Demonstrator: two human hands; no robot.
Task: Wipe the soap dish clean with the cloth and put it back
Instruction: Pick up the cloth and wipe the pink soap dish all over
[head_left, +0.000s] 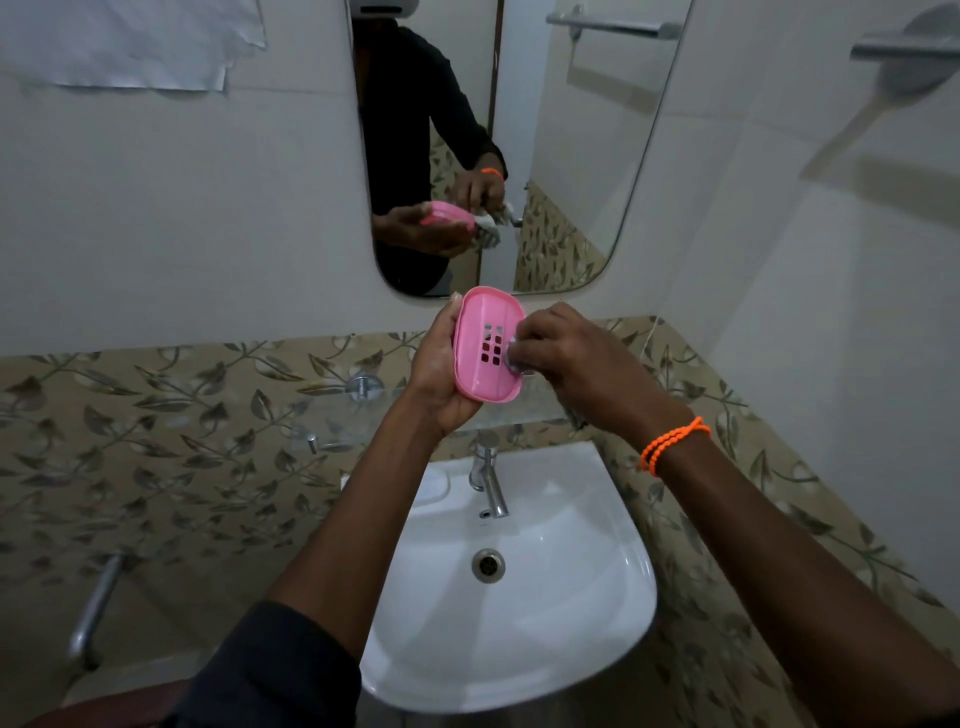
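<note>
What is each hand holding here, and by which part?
The left hand grips the pink soap dish by its left long edge. The right hand pinches a bunched cloth against the dish's inside.

Bathroom, white wall-hung sink (613, 613) with tap (488, 475), mirror (571, 130), tiled walls (156, 234)

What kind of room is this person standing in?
Most likely a small bathroom. A white sink with a metal tap hangs on the tiled wall, a mirror sits above it, and the left hand holds a pink soap dish.
</note>
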